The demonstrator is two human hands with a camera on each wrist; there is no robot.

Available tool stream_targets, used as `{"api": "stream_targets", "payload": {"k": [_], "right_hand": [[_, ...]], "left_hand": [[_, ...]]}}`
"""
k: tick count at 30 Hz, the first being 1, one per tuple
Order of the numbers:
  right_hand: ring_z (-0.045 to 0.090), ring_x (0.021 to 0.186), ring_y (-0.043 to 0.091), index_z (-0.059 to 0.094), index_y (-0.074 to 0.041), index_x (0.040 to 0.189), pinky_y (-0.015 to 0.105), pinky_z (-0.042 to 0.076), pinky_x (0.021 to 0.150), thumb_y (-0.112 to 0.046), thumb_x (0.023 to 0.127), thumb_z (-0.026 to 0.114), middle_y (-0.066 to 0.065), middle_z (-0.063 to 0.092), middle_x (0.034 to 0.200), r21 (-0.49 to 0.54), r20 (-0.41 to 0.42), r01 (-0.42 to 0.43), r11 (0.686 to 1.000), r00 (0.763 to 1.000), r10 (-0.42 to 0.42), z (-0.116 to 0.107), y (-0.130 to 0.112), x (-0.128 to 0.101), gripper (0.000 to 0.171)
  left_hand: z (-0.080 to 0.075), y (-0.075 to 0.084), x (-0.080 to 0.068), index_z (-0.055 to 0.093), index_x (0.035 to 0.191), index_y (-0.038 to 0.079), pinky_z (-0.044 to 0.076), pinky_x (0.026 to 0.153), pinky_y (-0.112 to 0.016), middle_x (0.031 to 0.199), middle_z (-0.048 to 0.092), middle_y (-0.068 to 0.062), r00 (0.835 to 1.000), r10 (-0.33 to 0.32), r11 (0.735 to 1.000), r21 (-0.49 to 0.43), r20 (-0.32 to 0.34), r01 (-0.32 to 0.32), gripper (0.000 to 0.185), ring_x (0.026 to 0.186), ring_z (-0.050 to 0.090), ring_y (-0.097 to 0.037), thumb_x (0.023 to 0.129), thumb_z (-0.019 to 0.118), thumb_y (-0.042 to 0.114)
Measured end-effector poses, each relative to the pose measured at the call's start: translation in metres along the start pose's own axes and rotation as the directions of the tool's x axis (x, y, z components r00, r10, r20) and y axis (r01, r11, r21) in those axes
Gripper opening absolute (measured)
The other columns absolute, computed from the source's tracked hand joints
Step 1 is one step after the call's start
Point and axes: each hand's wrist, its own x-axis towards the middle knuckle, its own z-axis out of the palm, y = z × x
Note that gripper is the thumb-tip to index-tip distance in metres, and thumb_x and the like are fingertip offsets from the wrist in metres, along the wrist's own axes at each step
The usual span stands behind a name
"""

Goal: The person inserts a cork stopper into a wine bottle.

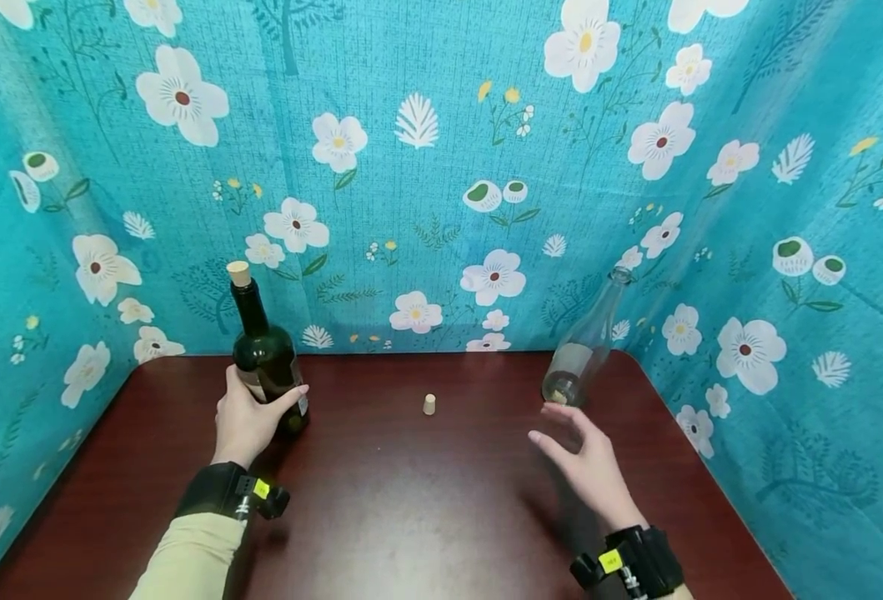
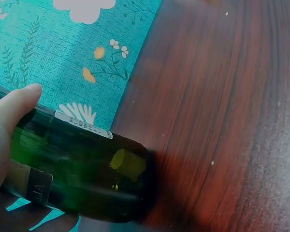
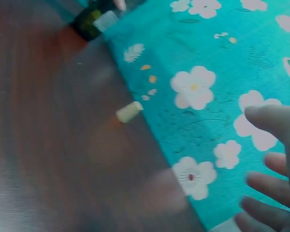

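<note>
My left hand point(image 1: 248, 423) grips the lower body of a dark green wine bottle point(image 1: 267, 348), thumb on one side and fingers round the other. A pale cork stopper point(image 1: 238, 272) sits in its mouth. Through the green glass, the left wrist view shows another cork point(image 2: 128, 164) lying near the base. At the right, my right hand point(image 1: 589, 468) has its fingers spread and holds nothing, just in front of a clear glass bottle point(image 1: 589, 337). That bottle has an uncorked mouth, a pale label and a small light piece inside at the bottom.
A small cork point(image 1: 429, 405) stands on the dark red-brown wooden table point(image 1: 396, 517), between the two bottles. Blue flowered cloth point(image 1: 411, 217) hangs behind the table and along both sides.
</note>
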Motion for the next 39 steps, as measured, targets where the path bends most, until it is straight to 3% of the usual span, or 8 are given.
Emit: {"api": "stream_targets", "payload": {"k": [3, 6, 9, 19, 24, 28, 35, 39], "right_hand": [[0.05, 0.13, 0.019, 0.052, -0.019, 0.145, 0.047, 0.045, 0.103, -0.041, 0.088, 0.081, 0.003, 0.053, 0.143, -0.063, -0.167, 0.083, 0.995, 0.982, -0.093, -0.01, -0.004, 0.013, 0.068], [0.042, 0.135, 0.025, 0.042, -0.014, 0.152, 0.05, 0.039, 0.107, -0.035, 0.085, 0.085, 0.009, 0.044, 0.15, -0.126, -0.328, 0.125, 0.984, 0.931, -0.16, -0.022, -0.008, 0.034, 0.082], [0.032, 0.142, 0.027, 0.032, -0.014, 0.157, 0.053, 0.032, 0.111, -0.037, 0.083, 0.087, 0.009, 0.034, 0.157, -0.178, -0.405, 0.108, 0.978, 0.898, -0.172, -0.032, -0.009, 0.057, 0.095], [0.02, 0.151, 0.03, 0.006, -0.021, 0.164, 0.061, 0.026, 0.113, -0.055, 0.078, 0.084, 0.007, 0.014, 0.167, -0.15, -0.342, -0.011, 0.989, 0.939, -0.041, -0.027, 0.019, 0.112, 0.121], [0.027, 0.148, 0.035, 0.002, -0.025, 0.163, 0.062, 0.03, 0.11, -0.053, 0.082, 0.082, 0.006, 0.015, 0.167, -0.131, -0.367, -0.038, 0.991, 0.93, -0.012, -0.023, 0.035, 0.121, 0.118], [0.037, 0.14, 0.041, 0.006, -0.02, 0.161, 0.062, 0.034, 0.105, -0.044, 0.089, 0.079, 0.016, 0.027, 0.161, -0.119, -0.369, -0.021, 0.993, 0.929, -0.025, -0.023, 0.04, 0.124, 0.106], [0.042, 0.134, 0.04, 0.009, -0.018, 0.158, 0.059, 0.037, 0.104, -0.038, 0.091, 0.078, 0.021, 0.037, 0.149, -0.11, -0.363, -0.011, 0.994, 0.931, -0.03, -0.02, 0.043, 0.129, 0.099], [0.042, 0.135, 0.038, 0.008, -0.019, 0.158, 0.058, 0.038, 0.104, -0.039, 0.091, 0.078, 0.02, 0.036, 0.15, -0.101, -0.36, -0.025, 0.995, 0.933, -0.013, -0.018, 0.046, 0.128, 0.099]], "left_hand": [[0.0, 0.0, 0.001, 0.032, 0.146, 0.005, 0.042, 0.093, -0.066, 0.129, 0.056, -0.026, 1.0, 0.002, 1.0, 0.011, 0.003, -0.002, 0.093, 0.118, 0.053, -0.043, 0.083, 0.081, 0.054], [0.0, 0.001, 0.0, 0.032, 0.145, 0.005, 0.042, 0.093, -0.065, 0.129, 0.056, -0.026, 1.0, -0.007, 1.0, 0.02, 0.003, 0.007, 0.093, 0.118, 0.054, -0.043, 0.083, 0.08, 0.055], [0.0, 0.002, -0.001, 0.032, 0.144, 0.005, 0.043, 0.092, -0.065, 0.127, 0.057, -0.026, 1.0, -0.02, 0.999, 0.03, 0.009, 0.02, 0.093, 0.118, 0.054, -0.044, 0.083, 0.08, 0.057], [0.0, 0.002, -0.004, 0.007, 0.156, 0.013, 0.039, 0.097, -0.067, 0.142, 0.045, -0.032, 1.0, -0.019, 0.999, 0.038, 0.006, 0.019, 0.108, 0.124, 0.049, -0.05, 0.085, 0.079, 0.052], [0.007, 0.001, -0.015, -0.002, 0.16, 0.02, 0.031, 0.108, -0.063, 0.162, 0.02, -0.021, 0.991, 0.07, 0.997, 0.017, -0.11, -0.069, 0.122, 0.143, 0.031, -0.041, 0.08, 0.089, 0.036], [0.011, 0.001, -0.03, 0.002, 0.161, 0.017, 0.027, 0.111, -0.061, 0.164, 0.01, -0.016, 0.943, 0.223, 0.974, 0.096, -0.248, -0.205, 0.127, 0.147, 0.018, -0.035, 0.074, 0.093, 0.037], [0.017, 0.012, -0.053, 0.018, 0.155, 0.01, 0.014, 0.111, -0.061, 0.164, 0.01, -0.012, 0.791, 0.481, 0.877, 0.212, -0.378, -0.432, 0.116, 0.145, 0.013, -0.036, 0.072, 0.087, 0.054], [0.02, 0.026, -0.063, 0.026, 0.15, 0.007, 0.015, 0.107, -0.063, 0.162, 0.018, -0.015, 0.732, 0.561, 0.826, 0.205, -0.387, -0.524, 0.107, 0.142, 0.018, -0.039, 0.076, 0.08, 0.062]]}}
